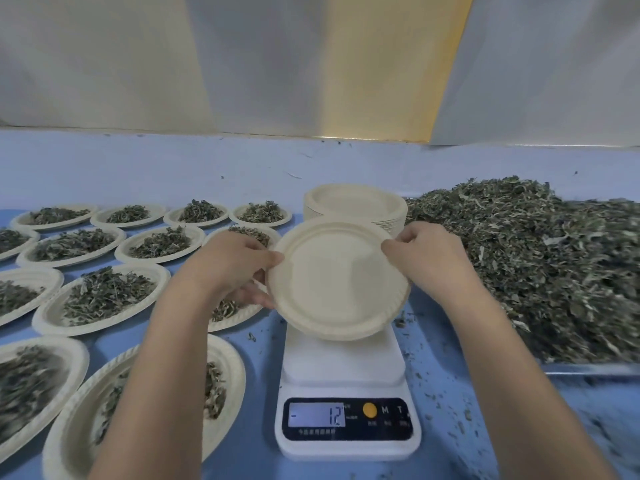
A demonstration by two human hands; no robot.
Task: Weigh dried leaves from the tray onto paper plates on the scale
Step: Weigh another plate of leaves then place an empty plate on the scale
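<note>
An empty paper plate (337, 284) hangs tilted above the white scale (346, 365), held by both hands. My left hand (235, 265) pinches its left rim, with fingers under the plate. My right hand (427, 252) pinches its upper right rim. The scale's display (317, 414) reads minus 12. A big heap of dried leaves (540, 265) fills the metal tray (588, 368) on the right. A stack of empty paper plates (356, 206) stands behind the held plate.
Several paper plates with portions of leaves (100, 296) cover the blue table (256, 410) on the left, some under my left arm. Leaf crumbs lie scattered right of the scale. A pale wall rises behind the table.
</note>
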